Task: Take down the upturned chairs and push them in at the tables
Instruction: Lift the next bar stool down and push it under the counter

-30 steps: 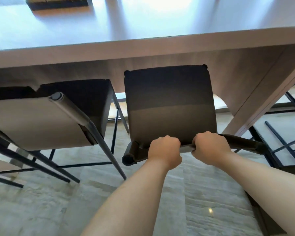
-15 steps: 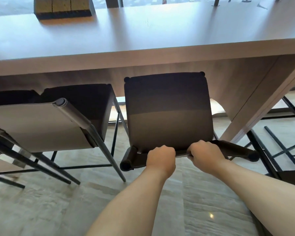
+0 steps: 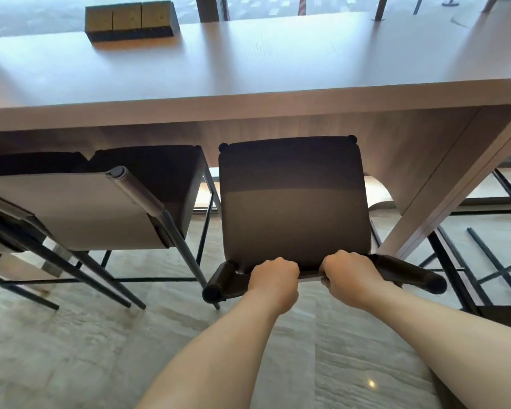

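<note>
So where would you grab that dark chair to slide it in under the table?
Probably by the low backrest bar, from behind, on the side away from the table. It runs crosswise at the rear of the seat, so pushing on it drives the chair straight in. The left hand and right hand are wrapped over it near its middle, side by side.

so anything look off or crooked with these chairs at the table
Nothing looks damaged or spilled. The dark chair gripped by the left hand and right hand sits square to the table. The neighbouring chair on its left stands at an angle to the table edge, so it looks askew.
</note>
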Demonstrator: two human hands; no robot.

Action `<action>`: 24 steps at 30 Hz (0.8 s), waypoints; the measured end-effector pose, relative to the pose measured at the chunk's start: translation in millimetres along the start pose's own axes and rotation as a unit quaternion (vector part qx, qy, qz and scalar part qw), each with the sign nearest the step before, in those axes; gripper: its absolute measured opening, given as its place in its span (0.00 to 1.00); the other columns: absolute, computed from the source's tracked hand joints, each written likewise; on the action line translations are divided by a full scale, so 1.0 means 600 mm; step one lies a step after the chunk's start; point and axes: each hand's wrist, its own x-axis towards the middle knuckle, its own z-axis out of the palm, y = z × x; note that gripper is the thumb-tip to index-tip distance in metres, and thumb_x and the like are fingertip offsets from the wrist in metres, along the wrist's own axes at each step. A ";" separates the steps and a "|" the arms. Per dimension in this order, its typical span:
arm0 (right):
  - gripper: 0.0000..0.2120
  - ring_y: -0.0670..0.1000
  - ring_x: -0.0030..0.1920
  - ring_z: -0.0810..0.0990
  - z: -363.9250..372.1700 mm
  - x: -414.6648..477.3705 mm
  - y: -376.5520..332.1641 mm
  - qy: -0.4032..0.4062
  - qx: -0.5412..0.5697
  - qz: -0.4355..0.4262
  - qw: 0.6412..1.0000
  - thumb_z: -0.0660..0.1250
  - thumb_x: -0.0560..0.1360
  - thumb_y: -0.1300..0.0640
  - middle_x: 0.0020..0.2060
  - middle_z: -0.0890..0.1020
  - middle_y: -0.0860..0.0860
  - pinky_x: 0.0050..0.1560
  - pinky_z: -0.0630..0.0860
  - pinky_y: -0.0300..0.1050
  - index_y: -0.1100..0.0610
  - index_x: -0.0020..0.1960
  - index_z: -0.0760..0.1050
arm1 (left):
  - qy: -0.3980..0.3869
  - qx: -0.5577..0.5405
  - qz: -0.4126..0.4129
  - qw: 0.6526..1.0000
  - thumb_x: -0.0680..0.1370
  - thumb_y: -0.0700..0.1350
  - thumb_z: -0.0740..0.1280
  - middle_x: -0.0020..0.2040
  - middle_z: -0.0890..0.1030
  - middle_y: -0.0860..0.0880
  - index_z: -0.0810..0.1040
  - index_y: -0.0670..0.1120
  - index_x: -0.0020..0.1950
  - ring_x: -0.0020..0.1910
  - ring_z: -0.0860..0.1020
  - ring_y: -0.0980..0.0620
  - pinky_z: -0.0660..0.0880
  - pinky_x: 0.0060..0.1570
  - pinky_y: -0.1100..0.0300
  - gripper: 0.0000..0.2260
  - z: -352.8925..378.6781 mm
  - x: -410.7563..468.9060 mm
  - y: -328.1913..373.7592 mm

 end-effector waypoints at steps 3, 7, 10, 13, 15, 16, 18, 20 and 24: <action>0.07 0.58 0.44 0.81 -0.027 0.002 0.001 -0.003 0.002 -0.006 1.000 0.63 0.77 0.56 0.44 0.82 0.52 0.39 0.71 0.45 0.52 0.47 0.80 | 0.005 0.006 -0.001 1.000 0.76 0.39 0.62 0.39 0.73 0.46 0.79 0.44 0.47 0.38 0.73 0.41 0.67 0.36 0.53 0.07 -0.027 -0.001 0.002; 0.05 0.59 0.39 0.78 -0.060 0.014 0.001 0.005 -0.005 -0.021 1.000 0.64 0.75 0.58 0.38 0.78 0.52 0.36 0.70 0.45 0.53 0.44 0.78 | 0.012 0.004 0.001 1.000 0.75 0.38 0.62 0.36 0.72 0.48 0.77 0.46 0.43 0.39 0.76 0.41 0.68 0.36 0.54 0.05 -0.062 0.004 -0.002; 0.04 0.57 0.35 0.76 -0.072 0.028 0.005 0.003 -0.011 -0.035 0.999 0.64 0.75 0.58 0.35 0.75 0.51 0.34 0.72 0.45 0.54 0.44 0.78 | 0.010 0.002 -0.006 1.000 0.75 0.38 0.63 0.34 0.73 0.49 0.75 0.47 0.40 0.37 0.75 0.44 0.70 0.35 0.55 0.06 -0.075 0.012 -0.007; 0.04 0.56 0.32 0.74 -0.079 0.048 0.008 0.013 -0.022 -0.040 0.999 0.65 0.74 0.60 0.32 0.74 0.50 0.33 0.70 0.44 0.54 0.44 0.79 | 0.022 0.013 -0.013 1.000 0.74 0.40 0.63 0.36 0.74 0.49 0.76 0.48 0.40 0.37 0.75 0.44 0.71 0.37 0.55 0.05 -0.084 0.024 -0.011; 0.05 0.56 0.32 0.72 -0.090 0.064 0.011 0.022 -0.022 -0.038 0.999 0.65 0.74 0.59 0.31 0.72 0.49 0.33 0.68 0.43 0.53 0.44 0.78 | 0.025 0.015 -0.019 0.999 0.74 0.41 0.64 0.36 0.75 0.50 0.77 0.48 0.41 0.37 0.76 0.45 0.72 0.37 0.55 0.04 -0.094 0.038 -0.016; 0.04 0.55 0.31 0.72 -0.096 0.074 0.014 0.028 -0.019 -0.038 0.999 0.65 0.74 0.58 0.31 0.71 0.49 0.33 0.68 0.43 0.53 0.43 0.78 | 0.029 0.018 -0.021 0.999 0.74 0.41 0.64 0.35 0.75 0.50 0.77 0.49 0.41 0.37 0.75 0.45 0.71 0.36 0.55 0.04 -0.100 0.048 -0.020; 0.03 0.53 0.30 0.70 -0.108 0.095 0.017 0.038 -0.012 -0.032 0.999 0.65 0.73 0.57 0.31 0.72 0.48 0.31 0.66 0.43 0.53 0.41 0.77 | 0.043 0.028 -0.022 0.998 0.74 0.43 0.64 0.33 0.73 0.51 0.78 0.49 0.43 0.35 0.74 0.46 0.69 0.35 0.56 0.04 -0.112 0.069 -0.026; 0.03 0.51 0.29 0.70 -0.119 0.111 0.019 0.040 -0.005 -0.020 0.999 0.65 0.72 0.58 0.31 0.74 0.49 0.28 0.64 0.41 0.53 0.40 0.77 | 0.056 0.034 -0.020 0.998 0.73 0.45 0.65 0.34 0.73 0.52 0.79 0.50 0.43 0.35 0.73 0.46 0.68 0.35 0.56 0.04 -0.123 0.087 -0.031; 0.03 0.50 0.29 0.71 -0.136 0.141 0.025 0.035 0.000 -0.005 0.999 0.65 0.71 0.58 0.31 0.75 0.49 0.26 0.62 0.41 0.53 0.38 0.74 | 0.060 0.041 -0.014 0.997 0.73 0.45 0.65 0.32 0.72 0.53 0.77 0.51 0.41 0.32 0.72 0.49 0.66 0.32 0.58 0.03 -0.137 0.123 -0.042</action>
